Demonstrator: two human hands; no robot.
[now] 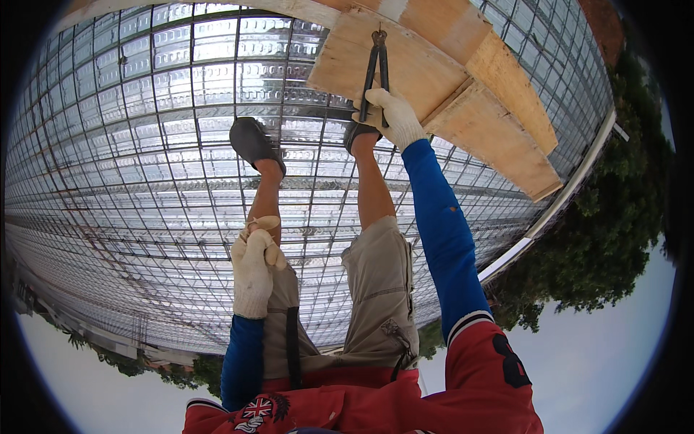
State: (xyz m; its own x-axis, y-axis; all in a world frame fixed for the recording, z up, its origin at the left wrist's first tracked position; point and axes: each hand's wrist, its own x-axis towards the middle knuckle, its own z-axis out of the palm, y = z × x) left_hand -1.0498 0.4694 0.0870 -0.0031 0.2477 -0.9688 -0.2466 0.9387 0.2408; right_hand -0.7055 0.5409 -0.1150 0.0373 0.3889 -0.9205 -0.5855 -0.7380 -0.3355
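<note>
The right hand [390, 116] in a white glove reaches far out, and its fingers are closed around the handles of dark pincers [376, 69]. The tip of the pincers touches the wooden boards [463, 79] that lie on the grid of steel bars [144, 145]. I cannot see a nail there (it is too small to tell), so the pulling or tying looks only just started. The left hand [253, 271] rests near the knee, fingers curled shut on a small pale thing [262, 224].
</note>
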